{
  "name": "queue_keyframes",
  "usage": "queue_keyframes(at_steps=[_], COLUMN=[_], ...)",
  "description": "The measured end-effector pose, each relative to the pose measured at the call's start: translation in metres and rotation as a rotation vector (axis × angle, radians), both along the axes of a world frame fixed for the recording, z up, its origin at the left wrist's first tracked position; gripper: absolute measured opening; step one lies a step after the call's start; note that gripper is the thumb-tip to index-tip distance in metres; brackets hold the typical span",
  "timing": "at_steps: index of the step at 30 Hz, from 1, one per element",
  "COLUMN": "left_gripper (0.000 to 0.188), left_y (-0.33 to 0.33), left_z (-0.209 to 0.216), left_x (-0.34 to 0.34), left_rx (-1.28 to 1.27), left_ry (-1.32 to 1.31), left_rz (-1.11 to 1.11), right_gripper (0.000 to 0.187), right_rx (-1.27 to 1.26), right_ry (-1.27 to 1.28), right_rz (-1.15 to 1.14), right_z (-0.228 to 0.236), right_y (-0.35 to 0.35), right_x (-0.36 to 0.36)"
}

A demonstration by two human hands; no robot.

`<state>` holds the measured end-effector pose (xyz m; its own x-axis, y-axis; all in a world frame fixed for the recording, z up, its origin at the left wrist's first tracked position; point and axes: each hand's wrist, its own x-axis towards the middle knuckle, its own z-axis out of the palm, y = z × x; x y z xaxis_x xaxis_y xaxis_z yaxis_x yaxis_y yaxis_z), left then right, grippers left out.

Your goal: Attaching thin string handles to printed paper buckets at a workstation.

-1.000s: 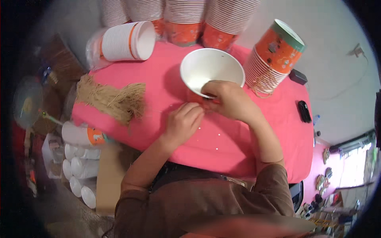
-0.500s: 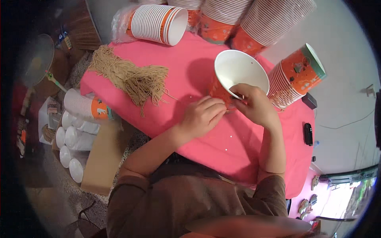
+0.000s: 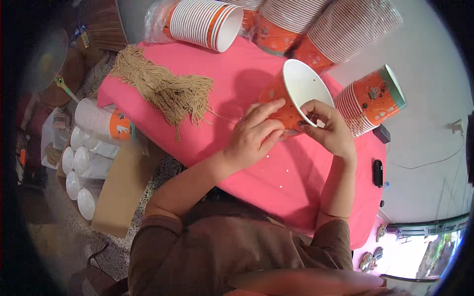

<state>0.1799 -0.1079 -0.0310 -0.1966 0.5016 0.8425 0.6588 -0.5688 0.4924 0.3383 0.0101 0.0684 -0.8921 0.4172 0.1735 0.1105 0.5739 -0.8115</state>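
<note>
A large orange paper bucket with a white inside (image 3: 308, 81) is tilted over the pink table, its mouth facing right and up. My right hand (image 3: 328, 130) pinches its near rim, with fingers inside and the thumb at the outer wall. Against the bucket's orange side press the bent fingers of my left hand (image 3: 256, 130). To the left lies a bundle of tan cords (image 3: 163, 89), from which one thin strand trails toward my left hand. The far end of that strand is hidden by the hand.
A stack of orange buckets (image 3: 373, 101) leans at the right. Plastic-wrapped stacks (image 3: 289, 24) stand along the back, and another (image 3: 202, 22) lies at the back left. A black object (image 3: 377, 172) is by the right edge. Left on the floor, a cardboard box (image 3: 118, 197) holds white cups.
The bucket has tipped further to the right and lifted slightly. My left fingers have moved up from its base onto its side. The whole view has shifted a little.
</note>
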Motion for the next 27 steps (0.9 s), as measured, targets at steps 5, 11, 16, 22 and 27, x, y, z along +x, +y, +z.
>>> queue_keyframes(at_steps=[5, 11, 16, 22, 27], left_gripper=[0.016, 0.019, 0.011, 0.01, 0.007], left_y=[-0.001, 0.001, 0.001, -0.004, -0.017], left_z=[0.002, -0.004, 0.003, -0.001, 0.005], left_x=[0.003, 0.008, 0.011, 0.008, 0.002], left_rx=[0.023, 0.084, 0.11, 0.001, -0.303], left_ry=[0.149, 0.304, 0.369, 0.271, -0.449], left_rz=[0.107, 0.127, 0.171, 0.001, -0.174], right_gripper=[0.023, 0.023, 0.021, 0.017, 0.018], right_rx=[0.019, -0.097, -0.073, -0.049, 0.158], right_ry=[0.015, 0.051, 0.063, 0.033, -0.052], right_rz=[-0.018, -0.011, -0.021, -0.091, -0.155], right_z=[0.002, 0.0, -0.004, -0.002, 0.007], right_y=[0.001, -0.001, -0.001, -0.003, -0.028], right_x=[0.001, 0.0, -0.002, -0.001, -0.007])
